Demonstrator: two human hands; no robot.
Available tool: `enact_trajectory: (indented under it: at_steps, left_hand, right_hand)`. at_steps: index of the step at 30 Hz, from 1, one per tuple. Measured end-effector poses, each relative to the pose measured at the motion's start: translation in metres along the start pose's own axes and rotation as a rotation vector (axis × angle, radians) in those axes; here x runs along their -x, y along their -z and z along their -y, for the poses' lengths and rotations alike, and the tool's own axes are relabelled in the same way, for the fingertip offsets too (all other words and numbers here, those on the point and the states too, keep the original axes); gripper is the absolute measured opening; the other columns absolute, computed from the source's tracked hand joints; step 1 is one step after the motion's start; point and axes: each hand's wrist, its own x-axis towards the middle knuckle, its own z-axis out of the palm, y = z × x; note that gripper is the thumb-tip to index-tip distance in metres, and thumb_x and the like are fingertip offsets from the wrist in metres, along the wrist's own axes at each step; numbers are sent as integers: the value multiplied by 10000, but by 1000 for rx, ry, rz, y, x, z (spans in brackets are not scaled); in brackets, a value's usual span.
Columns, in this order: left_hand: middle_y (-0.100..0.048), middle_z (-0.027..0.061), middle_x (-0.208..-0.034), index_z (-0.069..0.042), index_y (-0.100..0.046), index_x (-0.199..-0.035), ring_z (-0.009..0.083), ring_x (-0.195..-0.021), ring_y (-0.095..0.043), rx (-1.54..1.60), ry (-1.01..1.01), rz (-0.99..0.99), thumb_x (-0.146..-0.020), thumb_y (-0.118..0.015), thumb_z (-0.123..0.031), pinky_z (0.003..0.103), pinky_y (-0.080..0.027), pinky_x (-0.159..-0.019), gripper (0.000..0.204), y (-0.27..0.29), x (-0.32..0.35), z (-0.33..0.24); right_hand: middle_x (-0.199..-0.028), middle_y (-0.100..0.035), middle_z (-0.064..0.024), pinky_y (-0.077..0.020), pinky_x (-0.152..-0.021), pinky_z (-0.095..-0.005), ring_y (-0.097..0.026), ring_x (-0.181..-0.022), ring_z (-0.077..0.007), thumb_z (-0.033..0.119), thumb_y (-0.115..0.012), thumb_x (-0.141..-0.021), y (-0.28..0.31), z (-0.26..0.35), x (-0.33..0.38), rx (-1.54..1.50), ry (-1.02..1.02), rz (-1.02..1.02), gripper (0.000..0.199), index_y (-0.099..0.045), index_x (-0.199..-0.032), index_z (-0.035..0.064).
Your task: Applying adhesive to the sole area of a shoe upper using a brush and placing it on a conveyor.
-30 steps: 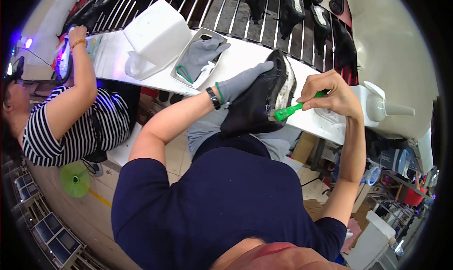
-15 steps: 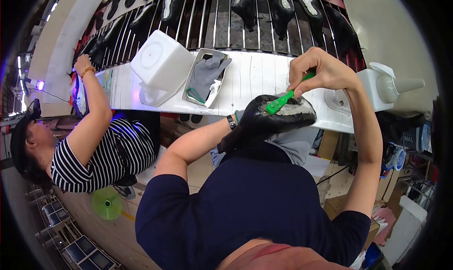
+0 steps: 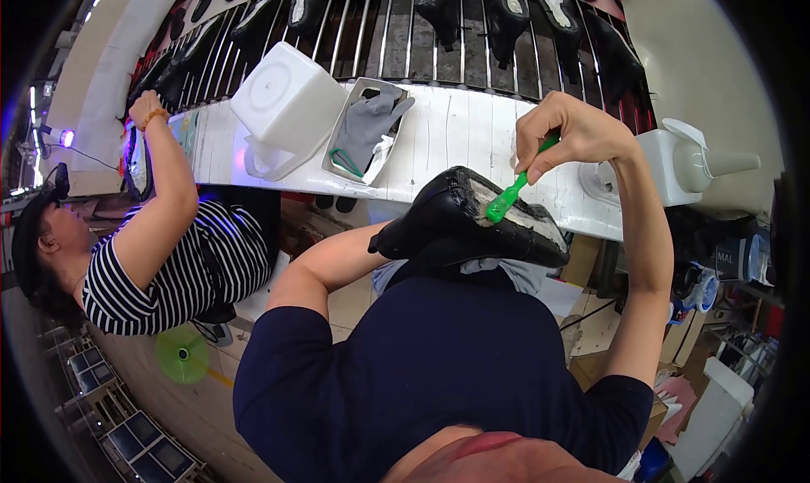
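Gripping a green brush [image 3: 509, 198] near its top, the right hand [image 3: 567, 133] has its fingers curled shut around the handle, and the bristle end rests on the pale, rough underside of a black shoe [image 3: 468, 221]. That shoe is held sole-up in front of the person's chest, just below the edge of the white bench [image 3: 456, 137]. The left hand cannot be seen: the left forearm [image 3: 337, 259] runs up to the open end of the shoe and disappears there, so I cannot tell how those fingers lie.

On the bench, a shallow tray [image 3: 364, 133] holds a grey glove [image 3: 371, 120] and a small green-handled tool. Just left of it sits a white square tub [image 3: 287, 103], tipped at an angle. At the right end stands a white bottle with a cone-shaped spout [image 3: 692, 162]. Behind the bench, a rack of metal bars [image 3: 405, 27] carries a row of black shoe parts.

To the left, another person in a striped shirt [image 3: 169, 272] reaches one arm up to the bench, with an orange bracelet on the wrist. A green disc [image 3: 181, 355] lies on the floor below.
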Motion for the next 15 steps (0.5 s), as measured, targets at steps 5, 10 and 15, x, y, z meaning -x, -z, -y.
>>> enact_trajectory:
  at_steps: [5, 10, 15]
  left_hand:
    - [-648, 78, -1194, -59, -594, -1249, 142, -1047, -627, -196, -50, 33, -898, -649, -103, 320, -488, -960, 358, 0, -6, -12]
    - [-636, 79, -1191, -56, -540, -1294, 178, -1040, -628, 29, -231, -316, -944, -589, -266, 337, -502, -952, 410, 17, -54, -12]
    - [-652, 89, -1134, -1, -543, -1264, 215, -1042, -613, -179, -851, -855, -947, -588, -340, 336, -466, -955, 466, 43, -73, 4]
  right_hand:
    - [-752, -692, -33, -427, -594, -237, -579, -659, -87, 97, -785, -753, -14, 8, 2, 85, 109, -353, 119, -723, -803, 9]
    - [-748, -690, -4, -371, -543, -202, -493, -598, -33, 120, -734, -818, -13, 11, 21, 200, 146, -1034, 111, -723, -861, 19]
    - [-747, -657, 18, -322, -521, -172, -450, -591, -4, 109, -705, -861, -29, -36, 66, -121, 89, -1498, 111, -712, -865, -1]
